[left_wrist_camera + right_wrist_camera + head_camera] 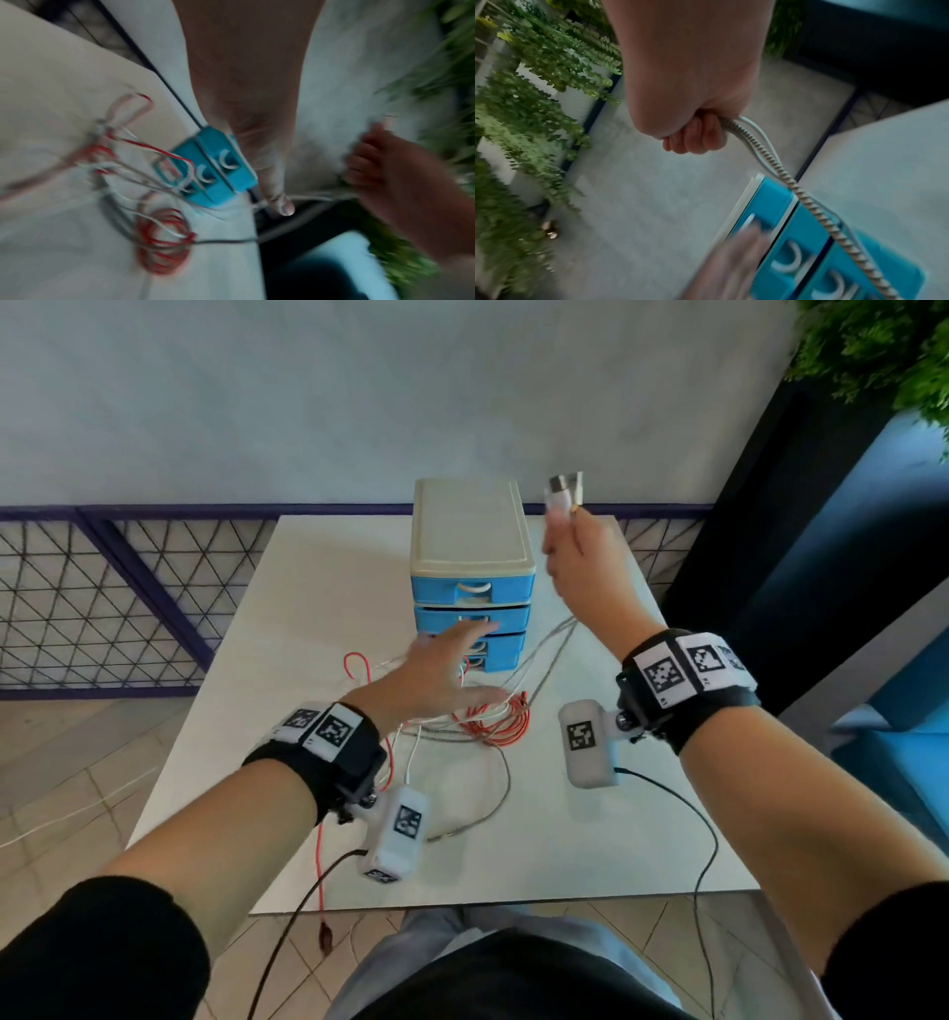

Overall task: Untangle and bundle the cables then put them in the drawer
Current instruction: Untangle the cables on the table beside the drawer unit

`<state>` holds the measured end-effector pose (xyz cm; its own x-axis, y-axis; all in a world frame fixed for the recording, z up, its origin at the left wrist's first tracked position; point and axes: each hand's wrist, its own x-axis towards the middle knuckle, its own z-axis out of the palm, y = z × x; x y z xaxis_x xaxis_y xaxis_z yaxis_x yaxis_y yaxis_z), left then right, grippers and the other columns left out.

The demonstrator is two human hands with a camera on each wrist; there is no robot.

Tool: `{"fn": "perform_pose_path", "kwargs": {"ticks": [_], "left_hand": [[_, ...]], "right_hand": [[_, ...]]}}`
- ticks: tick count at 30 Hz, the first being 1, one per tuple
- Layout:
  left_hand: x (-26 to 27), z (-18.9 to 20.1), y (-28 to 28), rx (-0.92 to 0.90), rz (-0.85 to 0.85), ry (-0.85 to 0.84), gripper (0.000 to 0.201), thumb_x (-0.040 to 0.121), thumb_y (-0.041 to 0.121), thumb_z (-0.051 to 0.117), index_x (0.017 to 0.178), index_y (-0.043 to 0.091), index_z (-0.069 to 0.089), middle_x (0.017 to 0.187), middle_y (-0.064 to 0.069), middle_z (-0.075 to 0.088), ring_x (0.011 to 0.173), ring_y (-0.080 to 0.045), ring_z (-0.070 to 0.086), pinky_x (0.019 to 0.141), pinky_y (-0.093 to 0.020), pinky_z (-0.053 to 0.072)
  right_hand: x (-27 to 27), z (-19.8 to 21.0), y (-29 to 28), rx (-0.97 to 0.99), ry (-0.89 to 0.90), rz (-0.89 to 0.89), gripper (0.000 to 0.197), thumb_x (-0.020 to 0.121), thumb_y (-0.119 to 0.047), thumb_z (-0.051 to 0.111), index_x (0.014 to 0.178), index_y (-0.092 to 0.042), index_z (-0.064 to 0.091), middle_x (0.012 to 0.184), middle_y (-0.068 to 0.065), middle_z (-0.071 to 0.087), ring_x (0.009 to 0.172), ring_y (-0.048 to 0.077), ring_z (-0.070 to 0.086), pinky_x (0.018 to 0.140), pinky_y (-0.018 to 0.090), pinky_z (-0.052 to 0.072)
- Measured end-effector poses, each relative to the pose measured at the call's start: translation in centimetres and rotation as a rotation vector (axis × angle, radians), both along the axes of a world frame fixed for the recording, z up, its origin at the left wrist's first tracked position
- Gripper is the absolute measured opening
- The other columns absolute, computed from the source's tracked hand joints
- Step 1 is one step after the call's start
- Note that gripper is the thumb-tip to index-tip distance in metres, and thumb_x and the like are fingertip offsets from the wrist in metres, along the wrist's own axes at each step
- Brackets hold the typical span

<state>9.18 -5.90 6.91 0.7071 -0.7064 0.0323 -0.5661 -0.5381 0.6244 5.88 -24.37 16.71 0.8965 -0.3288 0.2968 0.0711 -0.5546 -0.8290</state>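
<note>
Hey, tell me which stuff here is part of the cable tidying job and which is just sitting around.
Part of the job:
- red cable, coiled on the table
- white and braided cables, ends held up in the right hand
- blue drawer unit, drawers closed
- left hand, open above the tangle

Just around:
- white table
- hanging plants
- purple railing

The left hand hides the handle of the third blue drawer and much of the lowest one on the drawer unit. The left wrist view is smeared by motion: the red cable coil and white strands blur together, so their crossings cannot be told. In the right wrist view the left hand's fingers are a pale blur at the near edge. The right hand conceals the plug ends of the braided cable. The far-right plant is cut off by the frame.
</note>
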Motion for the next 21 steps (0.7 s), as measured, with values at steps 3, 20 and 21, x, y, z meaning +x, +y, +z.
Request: {"fn": "perform_pose_path", "kwargs": {"ticks": [3, 20, 21], "left_hand": [[-1.9, 2.5, -4.4, -0.223, -0.176, 0.294, 0.06, 0.084, 0.042, 0.066, 0.135, 0.023, 0.039, 0.13, 0.011, 0.054, 0.119, -0.001, 0.051, 0.101, -0.025, 0.04], [1.8, -4.2, 6.1, 0.368, 0.133, -0.16, 0.016, 0.093, 0.011, 0.042, 0.087, 0.025, 0.044, 0.087, 0.008, 0.062, 0.098, -0.016, 0.058, 0.111, -0.048, 0.007], [2.1, -3.9, 5.8, 0.382, 0.131, -0.203, 0.011, 0.093, 0.013, 0.045, 0.09, 0.023, 0.045, 0.084, 0.008, 0.059, 0.097, -0.018, 0.057, 0.111, -0.047, 0.011]], "right_hand": [[0.9, -0.5, 3.2, 0.264, 0.031, 0.109, 0.037, 0.102, -0.032, 0.038, 0.069, -0.017, 0.043, 0.052, -0.008, 0.037, 0.039, 0.005, 0.032, 0.039, 0.021, 0.028], [-1.4, -0.1, -4.0, -0.618, -0.167, -0.133, 0.038, 0.102, -0.032, 0.035, 0.09, -0.001, 0.054, 0.059, 0.008, 0.048, 0.049, 0.03, 0.041, 0.045, 0.03, 0.024], [-1.3, 0.1, -4.2, -0.62, -0.179, -0.171, 0.039, 0.102, -0.034, 0.034, 0.09, -0.002, 0.053, 0.059, 0.008, 0.047, 0.049, 0.03, 0.042, 0.046, 0.03, 0.026]]}}
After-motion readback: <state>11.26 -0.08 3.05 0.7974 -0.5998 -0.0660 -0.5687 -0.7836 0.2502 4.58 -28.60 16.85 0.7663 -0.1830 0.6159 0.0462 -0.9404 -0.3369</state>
